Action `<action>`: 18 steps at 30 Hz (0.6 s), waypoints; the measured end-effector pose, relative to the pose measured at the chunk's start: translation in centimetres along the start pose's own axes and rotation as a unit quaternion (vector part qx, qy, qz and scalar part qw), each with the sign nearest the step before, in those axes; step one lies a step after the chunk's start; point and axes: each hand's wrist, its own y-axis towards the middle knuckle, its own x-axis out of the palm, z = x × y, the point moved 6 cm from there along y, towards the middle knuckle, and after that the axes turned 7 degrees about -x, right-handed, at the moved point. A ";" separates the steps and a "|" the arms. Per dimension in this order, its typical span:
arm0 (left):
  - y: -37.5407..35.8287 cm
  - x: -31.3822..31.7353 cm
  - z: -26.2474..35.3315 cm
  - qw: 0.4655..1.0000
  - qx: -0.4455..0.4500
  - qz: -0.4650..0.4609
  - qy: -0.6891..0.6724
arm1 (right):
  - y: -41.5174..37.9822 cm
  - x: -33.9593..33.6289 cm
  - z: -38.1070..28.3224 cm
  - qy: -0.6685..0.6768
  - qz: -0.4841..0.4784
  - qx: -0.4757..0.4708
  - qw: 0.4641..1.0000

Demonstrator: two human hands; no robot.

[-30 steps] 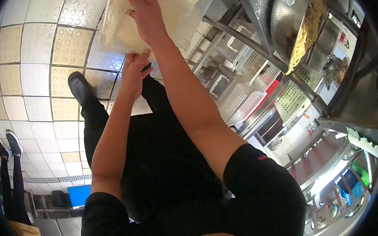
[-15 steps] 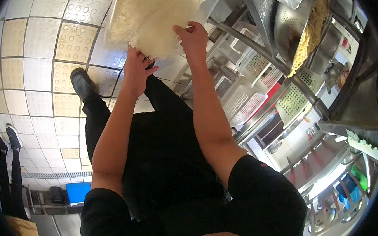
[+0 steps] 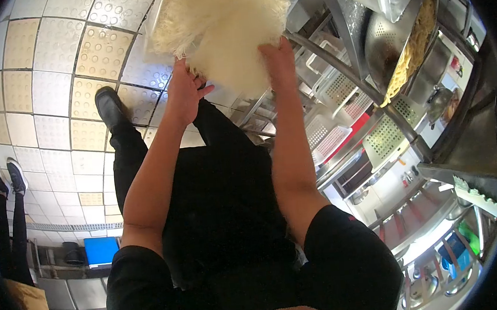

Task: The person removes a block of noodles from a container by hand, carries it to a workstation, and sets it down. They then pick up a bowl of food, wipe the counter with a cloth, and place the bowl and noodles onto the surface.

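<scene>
A broad mass of pale, thin dried noodles (image 3: pixel 222 30) fills the top middle of the head view, partly over a whitish tray (image 3: pixel 151 38). My left hand (image 3: pixel 185 93) is at its near left corner, fingers curled against the noodle edge and one digit sticking out. At the near right side, my right hand (image 3: pixel 279 63) is closed against the noodles and smeared by motion. A blurred flap of noodles hangs toward me between the hands. The exact grip of the fingertips is partly hidden.
To the right, a perforated metal colander (image 3: pixel 383 42) holds yellow noodles (image 3: pixel 411 51) beside a metal rail (image 3: pixel 398 115). White perforated baskets (image 3: pixel 336 88) sit on a rack below. A person's shoes (image 3: pixel 15 174) show on the tiled floor (image 3: pixel 56 128) at left.
My right hand has moved right and slightly toward me, and the noodle flap has spread toward me with it. My left hand has shifted only a little to the right.
</scene>
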 end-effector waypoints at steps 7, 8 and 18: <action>0.2 -0.9 -0.4 0.998 -0.001 0.015 0.056 | -3.5 -5.4 -2.4 -0.115 -0.074 0.010 0.991; 0.3 -1.0 -0.3 0.997 0.003 0.011 0.073 | -4.1 -6.1 -2.8 -0.131 -0.076 0.007 0.988; -0.3 -0.5 -0.2 0.988 0.007 -0.015 0.151 | -9.6 -8.6 -4.9 0.042 -0.008 0.057 0.997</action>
